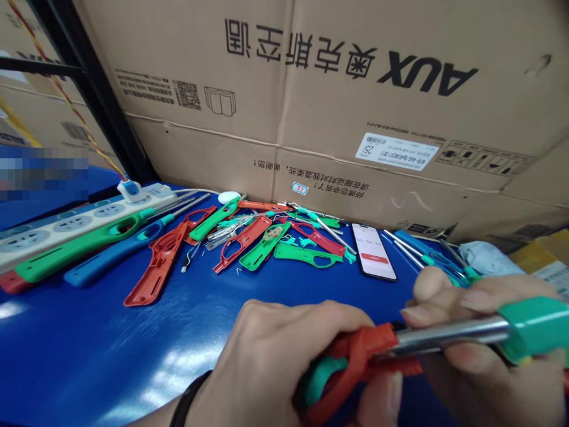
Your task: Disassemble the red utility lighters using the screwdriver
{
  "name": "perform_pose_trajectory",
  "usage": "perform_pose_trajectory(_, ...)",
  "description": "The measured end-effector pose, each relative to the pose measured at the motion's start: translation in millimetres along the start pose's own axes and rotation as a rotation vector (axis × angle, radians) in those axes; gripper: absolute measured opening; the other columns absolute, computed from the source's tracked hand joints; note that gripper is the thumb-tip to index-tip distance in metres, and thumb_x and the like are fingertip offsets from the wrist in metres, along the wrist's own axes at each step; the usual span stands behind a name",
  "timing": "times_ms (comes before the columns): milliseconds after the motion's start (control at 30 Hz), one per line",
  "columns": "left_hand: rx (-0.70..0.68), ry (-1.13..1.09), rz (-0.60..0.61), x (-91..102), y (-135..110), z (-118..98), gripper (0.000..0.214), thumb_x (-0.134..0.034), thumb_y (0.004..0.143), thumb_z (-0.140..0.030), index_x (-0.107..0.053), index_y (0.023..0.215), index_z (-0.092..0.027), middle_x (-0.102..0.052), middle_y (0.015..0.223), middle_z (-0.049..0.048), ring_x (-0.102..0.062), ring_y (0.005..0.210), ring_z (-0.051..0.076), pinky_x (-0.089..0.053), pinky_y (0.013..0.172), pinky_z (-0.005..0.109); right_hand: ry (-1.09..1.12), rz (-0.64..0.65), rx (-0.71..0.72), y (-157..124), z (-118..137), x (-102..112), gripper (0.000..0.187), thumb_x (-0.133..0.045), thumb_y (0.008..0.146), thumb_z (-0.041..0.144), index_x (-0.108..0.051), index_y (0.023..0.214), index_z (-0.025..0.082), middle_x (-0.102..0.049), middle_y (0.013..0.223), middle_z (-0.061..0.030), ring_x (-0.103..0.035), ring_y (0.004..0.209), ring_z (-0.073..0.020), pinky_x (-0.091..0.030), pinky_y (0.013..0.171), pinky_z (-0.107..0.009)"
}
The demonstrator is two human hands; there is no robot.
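while the left hand (284,362) closes round a red plastic handle (360,350) with a teal piece (322,379) inside its loop, the right hand (502,290) grips a steel shaft (448,335) ending in a green sleeve (533,326). doing this well likely calls for keeping both parts in line and pressing evenly, with the fingertips (418,314) clear of the joint. left-hand fingers hide the handle's lower end and the frame cuts off the sleeve, so how far the shaft enters cannot be told; more red and green handles (262,249) lie heaped on the blue desk (89,356) beyond, near a phone (373,252).
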State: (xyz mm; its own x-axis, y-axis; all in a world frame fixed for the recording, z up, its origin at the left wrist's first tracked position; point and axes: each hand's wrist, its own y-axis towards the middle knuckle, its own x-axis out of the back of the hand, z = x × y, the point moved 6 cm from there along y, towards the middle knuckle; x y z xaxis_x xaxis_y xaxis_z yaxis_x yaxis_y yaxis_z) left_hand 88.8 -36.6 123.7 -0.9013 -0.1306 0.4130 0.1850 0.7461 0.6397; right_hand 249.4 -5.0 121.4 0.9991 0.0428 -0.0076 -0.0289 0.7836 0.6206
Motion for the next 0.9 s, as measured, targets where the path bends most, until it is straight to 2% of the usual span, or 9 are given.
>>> perform_pose_trajectory(133,0.24,-0.135,0.069,-9.6,-6,18,0.012,-0.062,0.075,-0.022,-0.066,0.086,-0.022,-0.066,0.059,-0.0026,-0.059,0.047,0.009,-0.043,0.038,0.013,0.031,-0.021,-0.054,-2,-3,0,0.026,-0.08,0.066,0.026,-0.063,0.085,0.028,-0.072,0.066,0.0034,-0.066,0.058,-0.0173,-0.052,0.049,-0.027)
perform_pose_trajectory(233,0.405,-0.35,0.179,-19.5,-9,27,0.016,-0.059,0.079,-0.026,-0.065,0.091,-0.019,-0.065,0.057,-0.0003,-0.056,0.044,0.009,-0.046,0.04,0.015,0.094,0.011,-0.084,-2,-6,0,0.025,-0.077,0.069,0.023,-0.063,0.088,0.029,-0.073,0.07,0.0033,-0.068,0.06,-0.0164,-0.053,0.047,-0.022)
perform_pose_trajectory(300,0.479,-0.511,0.263,-26.0,-10,28,0.015,-0.056,0.081,-0.027,-0.064,0.088,-0.017,-0.063,0.055,0.0005,-0.053,0.042,0.009,-0.043,0.038,0.015,0.119,0.053,-0.074,-2,-5,-1,0.023,-0.075,0.071,0.023,-0.063,0.09,0.029,-0.074,0.071,0.0035,-0.067,0.059,-0.0148,-0.055,0.05,-0.021)
perform_pose_trajectory(400,0.52,-0.661,0.324,-30.0,-7,27,0.013,-0.056,0.08,-0.027,-0.063,0.08,-0.016,-0.062,0.053,0.0009,-0.049,0.041,0.008,-0.039,0.036,0.015,0.135,0.095,-0.067,-2,-4,-3,0.02,-0.073,0.075,0.027,-0.063,0.092,0.03,-0.074,0.071,0.0034,-0.065,0.057,-0.0146,-0.056,0.051,-0.024)
perform_pose_trajectory(500,0.483,-0.705,0.327,-29.6,-6,26,0.014,-0.056,0.082,-0.028,-0.064,0.081,-0.016,-0.063,0.054,0.0011,-0.048,0.042,0.008,-0.039,0.037,0.016,0.147,0.104,-0.071,-2,-3,-5,0.019,-0.072,0.075,0.028,-0.064,0.092,0.031,-0.074,0.071,0.0034,-0.065,0.055,-0.0154,-0.055,0.051,-0.026)
perform_pose_trajectory(633,0.388,-0.658,0.272,-27.0,-9,27,0.014,-0.056,0.083,-0.027,-0.065,0.085,-0.017,-0.063,0.054,0.0001,-0.048,0.041,0.007,-0.039,0.038,0.015,0.169,0.125,-0.064,-2,-1,-8,0.02,-0.071,0.076,0.027,-0.064,0.094,0.032,-0.074,0.075,0.0035,-0.066,0.058,-0.0163,-0.055,0.054,-0.029)
perform_pose_trajectory(700,0.337,-0.579,0.224,-24.6,-12,27,0.011,-0.057,0.082,-0.024,-0.066,0.084,-0.018,-0.063,0.055,-0.0005,-0.049,0.041,0.007,-0.039,0.038,0.015,0.171,0.14,-0.045,-3,1,-8,0.022,-0.07,0.077,0.025,-0.064,0.097,0.033,-0.074,0.077,0.0035,-0.067,0.062,-0.0174,-0.055,0.056,-0.031)
perform_pose_trajectory(833,0.203,-0.319,0.052,-12.0,-12,23,0.013,-0.061,0.076,-0.02,-0.066,0.088,-0.02,-0.066,0.062,-0.0006,-0.056,0.047,0.009,-0.044,0.043,0.016,0.163,0.199,-0.02,-7,6,-8,0.027,-0.065,0.081,0.023,-0.063,0.104,0.035,-0.074,0.085,0.0026,-0.067,0.071,-0.019,-0.055,0.063,-0.034)
perform_pose_trajectory(900,0.096,-0.227,0.041,-8.8,-9,17,0.016,-0.064,0.075,-0.018,-0.065,0.09,-0.022,-0.069,0.066,-0.0019,-0.06,0.051,0.01,-0.047,0.048,0.016,0.172,0.223,-0.028,-9,7,-8,0.027,-0.063,0.082,0.023,-0.063,0.106,0.035,-0.074,0.087,0.0021,-0.066,0.071,-0.0191,-0.054,0.062,-0.033)
